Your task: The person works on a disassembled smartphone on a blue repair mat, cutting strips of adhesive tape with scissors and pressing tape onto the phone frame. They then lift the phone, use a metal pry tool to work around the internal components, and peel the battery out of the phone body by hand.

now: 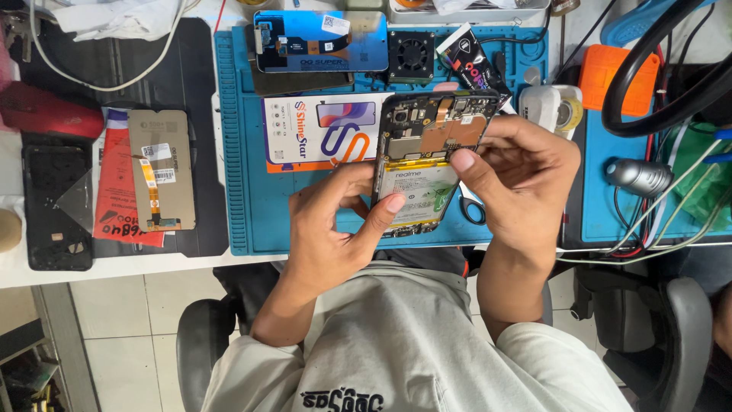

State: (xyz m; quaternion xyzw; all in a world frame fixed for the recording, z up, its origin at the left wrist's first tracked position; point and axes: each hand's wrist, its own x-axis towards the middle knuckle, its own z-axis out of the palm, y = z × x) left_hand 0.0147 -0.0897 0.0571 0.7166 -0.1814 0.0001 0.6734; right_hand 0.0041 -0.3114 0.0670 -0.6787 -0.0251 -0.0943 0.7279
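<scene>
Opened phone (pixel 428 156), back cover off, held up over the blue mat (pixel 244 191) near the table edge, board and battery exposed. Left hand (pixel 335 229) closed around lower left edge, thumb pressing on the battery area. Right hand (pixel 518 179) clamped on right edge, thumb resting on the copper-coloured shield in the middle.

Risks, judged from grip only:
- Thumb pressure on bare board: likely bent connector or torn ribbon cable.
- Thumb on battery: dent or puncture if squeezed hard.
- Phone held in air above lap: slip means drop to floor, not mat.
- Scissors (pixel 473 207) just under phone: scratch if lowered blind.
- Loose screen panel (pixel 160 169) well apart at left, near table edge, easy to knock with an elbow.
</scene>
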